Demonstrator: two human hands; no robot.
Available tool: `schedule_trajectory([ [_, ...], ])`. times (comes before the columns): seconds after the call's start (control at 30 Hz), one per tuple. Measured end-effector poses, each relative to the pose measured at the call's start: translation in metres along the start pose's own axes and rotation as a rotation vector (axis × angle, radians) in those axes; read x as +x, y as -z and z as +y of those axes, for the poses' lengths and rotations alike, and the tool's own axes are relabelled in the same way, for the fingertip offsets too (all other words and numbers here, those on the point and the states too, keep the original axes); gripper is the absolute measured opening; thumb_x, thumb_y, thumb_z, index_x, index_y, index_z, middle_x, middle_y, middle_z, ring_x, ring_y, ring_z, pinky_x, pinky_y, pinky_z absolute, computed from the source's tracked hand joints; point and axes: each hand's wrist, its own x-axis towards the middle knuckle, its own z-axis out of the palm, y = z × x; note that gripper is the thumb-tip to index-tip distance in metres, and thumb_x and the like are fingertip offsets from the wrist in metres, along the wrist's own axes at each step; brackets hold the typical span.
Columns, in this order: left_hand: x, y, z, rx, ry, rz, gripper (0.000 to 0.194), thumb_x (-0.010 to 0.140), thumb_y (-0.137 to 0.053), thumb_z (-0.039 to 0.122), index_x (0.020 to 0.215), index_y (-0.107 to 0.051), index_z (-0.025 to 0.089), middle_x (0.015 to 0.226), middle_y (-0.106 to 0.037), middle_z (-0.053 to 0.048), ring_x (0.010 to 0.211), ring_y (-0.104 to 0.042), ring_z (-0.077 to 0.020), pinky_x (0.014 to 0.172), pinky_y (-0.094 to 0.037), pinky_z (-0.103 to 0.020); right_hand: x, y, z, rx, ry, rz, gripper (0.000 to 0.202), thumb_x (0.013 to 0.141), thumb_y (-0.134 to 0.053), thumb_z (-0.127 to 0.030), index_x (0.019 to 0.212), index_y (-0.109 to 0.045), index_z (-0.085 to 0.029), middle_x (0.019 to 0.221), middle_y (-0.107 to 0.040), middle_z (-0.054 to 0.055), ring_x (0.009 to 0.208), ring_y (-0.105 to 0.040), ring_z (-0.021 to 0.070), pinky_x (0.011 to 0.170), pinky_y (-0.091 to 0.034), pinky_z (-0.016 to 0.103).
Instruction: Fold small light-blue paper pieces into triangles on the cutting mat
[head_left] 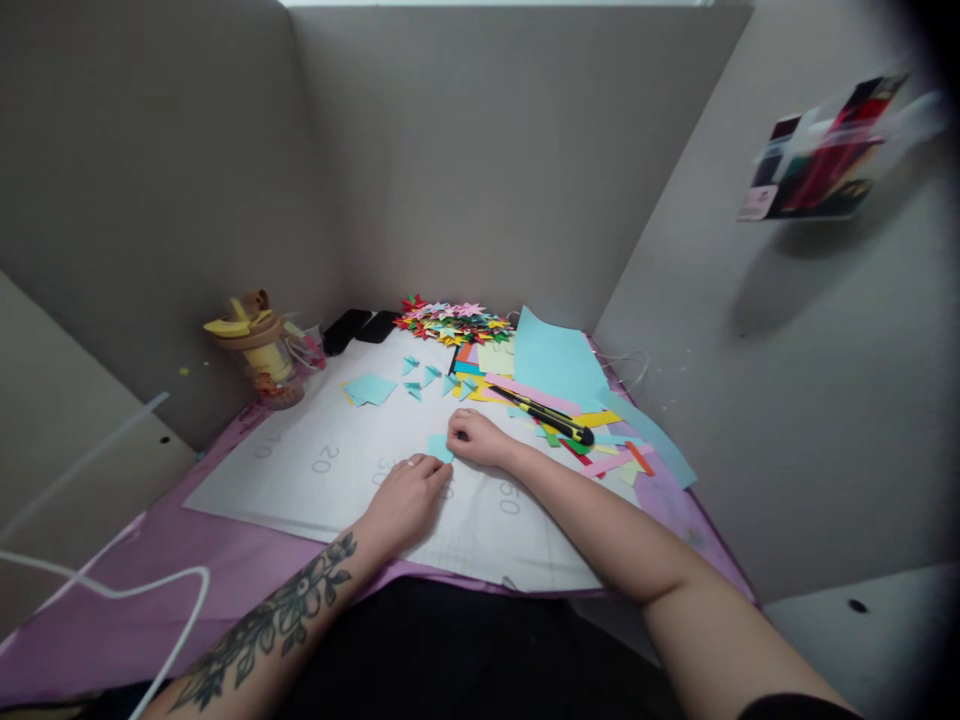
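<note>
A small light-blue piece of paper [438,446] lies on the white sheet in front of me. My left hand [409,492] rests at its lower edge, fingers pressed together on the paper. At its right side, my right hand [477,438] has curled fingers pinching the paper; the fingertips are partly hidden. Just beyond my hands are several small folded blue paper pieces [430,375]. Flat blue paper squares [370,389] are stacked to the left of these. A yellow-and-black utility knife [551,414] lies to the right, over coloured paper strips [607,462].
A heap of colourful paper stars [454,322] is at the back, beside large blue sheets [559,360]. Dark phone-like objects [376,326] and a lidded cup [262,350] stand back left. Grey partitions [480,150] enclose the desk; a white cable [180,575] crosses the lower left.
</note>
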Motion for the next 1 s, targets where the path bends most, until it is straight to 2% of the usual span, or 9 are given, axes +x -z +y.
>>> schedule_trajectory([
  [0.4,0.000,0.001,0.003,0.053,0.016,-0.022,0.027,0.084,-0.042,0.012,0.107,-0.054,0.019,0.096,-0.057,-0.008,0.092,-0.051,-0.0215,0.079,-0.042,-0.035,0.000,-0.001,-0.001,-0.063,0.005,-0.020,0.007,0.072,-0.057,-0.012,0.066,-0.057,-0.016,0.077,-0.055,0.003,0.078,-0.048,0.0151,0.077,-0.036,0.028],
  [0.53,0.003,0.002,0.010,0.151,0.044,-0.084,0.025,0.084,-0.041,0.012,0.105,-0.054,0.015,0.096,-0.058,-0.009,0.091,-0.053,-0.0228,0.074,-0.043,-0.034,-0.003,0.002,0.002,-0.158,-0.030,-0.014,0.006,0.074,-0.061,-0.021,0.075,-0.056,-0.018,0.085,-0.054,0.004,0.086,-0.046,0.0183,0.079,-0.035,0.031],
  [0.83,0.009,0.009,0.013,0.168,-0.056,-0.136,0.022,0.081,-0.041,0.008,0.092,-0.059,0.011,0.097,-0.058,-0.011,0.087,-0.052,-0.0223,0.073,-0.042,-0.035,-0.002,0.011,0.010,-0.268,-0.129,0.037,0.014,0.077,-0.060,-0.027,0.086,-0.053,-0.019,0.092,-0.053,0.006,0.091,-0.043,0.0212,0.080,-0.035,0.034],
  [0.9,0.011,0.011,0.013,0.155,-0.075,-0.148,0.021,0.080,-0.041,0.007,0.090,-0.060,0.011,0.095,-0.059,-0.011,0.085,-0.052,-0.0222,0.073,-0.042,-0.035,-0.003,0.011,0.010,-0.258,-0.117,0.064,0.014,0.077,-0.060,-0.026,0.086,-0.053,-0.019,0.092,-0.054,0.006,0.091,-0.043,0.0217,0.079,-0.035,0.034],
  [1.0,0.014,0.013,0.014,0.172,-0.091,-0.162,0.021,0.078,-0.042,0.007,0.088,-0.060,0.009,0.091,-0.059,-0.012,0.083,-0.052,-0.0233,0.072,-0.041,-0.037,-0.008,0.012,0.007,-0.196,-0.019,0.111,0.013,0.076,-0.059,-0.021,0.088,-0.053,-0.018,0.091,-0.055,0.006,0.091,-0.045,0.0209,0.081,-0.035,0.034],
])
